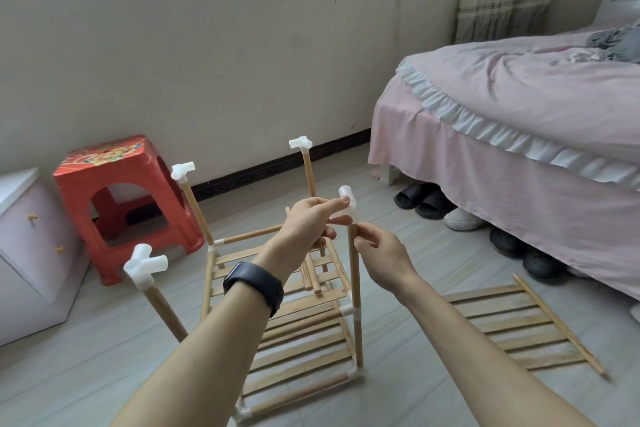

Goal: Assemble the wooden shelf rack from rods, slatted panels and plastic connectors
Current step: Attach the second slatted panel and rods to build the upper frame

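The partly built wooden rack (pixel 304 333) stands on the floor with two slatted shelves and upright rods. White plastic connectors top the near-left rod (pixel 145 265), the far-left rod (pixel 182 172) and the far-right rod (pixel 300 142). My left hand (pixel 311 218), with a black watch on the wrist, pinches the white connector (pixel 349 206) sitting on top of the near-right rod (pixel 355 284). My right hand (pixel 379 256) grips that rod just below the connector. Several loose rods (pixel 311 279) lie on the upper shelf.
A spare slatted panel (pixel 519 326) lies on the floor at the right. A red plastic stool (pixel 121 204) stands behind the rack, a pale cabinet (pixel 31 253) at the left. A bed (pixel 519 135) with shoes (pixel 460 218) under it fills the right side.
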Motion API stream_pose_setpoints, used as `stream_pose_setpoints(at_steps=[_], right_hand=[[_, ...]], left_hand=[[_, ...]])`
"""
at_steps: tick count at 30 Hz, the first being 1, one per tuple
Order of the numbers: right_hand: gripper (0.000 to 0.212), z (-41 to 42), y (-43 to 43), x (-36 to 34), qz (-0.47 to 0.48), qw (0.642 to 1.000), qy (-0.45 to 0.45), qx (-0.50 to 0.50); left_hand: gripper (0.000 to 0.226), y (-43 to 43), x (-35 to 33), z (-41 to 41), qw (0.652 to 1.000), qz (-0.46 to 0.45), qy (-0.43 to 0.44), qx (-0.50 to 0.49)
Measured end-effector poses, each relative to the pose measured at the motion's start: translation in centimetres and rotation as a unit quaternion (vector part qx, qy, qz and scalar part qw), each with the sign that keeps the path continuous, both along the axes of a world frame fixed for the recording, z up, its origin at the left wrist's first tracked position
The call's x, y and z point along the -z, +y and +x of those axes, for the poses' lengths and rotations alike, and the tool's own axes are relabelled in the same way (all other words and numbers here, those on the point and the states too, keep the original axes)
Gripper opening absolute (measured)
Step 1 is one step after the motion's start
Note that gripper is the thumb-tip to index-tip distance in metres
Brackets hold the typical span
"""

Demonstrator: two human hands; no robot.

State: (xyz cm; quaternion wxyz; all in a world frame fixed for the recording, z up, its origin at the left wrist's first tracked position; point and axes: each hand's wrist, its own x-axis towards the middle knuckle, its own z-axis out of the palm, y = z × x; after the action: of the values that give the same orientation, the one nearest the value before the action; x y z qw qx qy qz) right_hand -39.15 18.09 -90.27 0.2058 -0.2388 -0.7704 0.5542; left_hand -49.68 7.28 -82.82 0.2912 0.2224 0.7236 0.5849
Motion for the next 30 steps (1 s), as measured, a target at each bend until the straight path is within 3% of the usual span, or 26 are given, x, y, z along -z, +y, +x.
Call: stream_pose_setpoints(at_steps=[3,7,9,14,19,25,30], right_hand=[[0.013,0.2,0.7,0.9,0.026,1.0,-0.009,-0.002],[0.022,0.3,1.0,1.2,0.026,1.0,-0.007,-0.001],[0.021,0.2,1.0,0.6,-0.013,1.0,0.012,-0.006],[0.041,-0.2,0.9,-1.6,-0.127,0.989,0.068,-0.04],[0.055,-0.3,1.1,-1.6,-0.162,0.984,0.07,-0.032],[0.037,-0.7,0.9,-1.3,-0.133,0.988,0.077,-0.013],[0.042,-1.1,0.8,-1.3,-0.126,0.989,0.081,0.016]], left_hand=[[0.042,0.4,0.2,-0.5,1.0,-0.025,0.009,-0.003],[0.041,0.5,0.2,-1.2,0.998,-0.055,0.038,0.009],[0.039,0.6,0.0,-1.4,0.995,-0.07,0.063,0.018],[0.037,1.6,-0.4,-1.2,0.981,-0.118,0.147,0.047],[0.036,1.5,1.0,-0.7,0.984,-0.084,0.155,0.021],[0.037,1.4,1.5,-0.3,0.977,-0.067,0.2,0.001],[0.036,0.3,2.3,-0.2,0.975,-0.041,0.22,0.01]])
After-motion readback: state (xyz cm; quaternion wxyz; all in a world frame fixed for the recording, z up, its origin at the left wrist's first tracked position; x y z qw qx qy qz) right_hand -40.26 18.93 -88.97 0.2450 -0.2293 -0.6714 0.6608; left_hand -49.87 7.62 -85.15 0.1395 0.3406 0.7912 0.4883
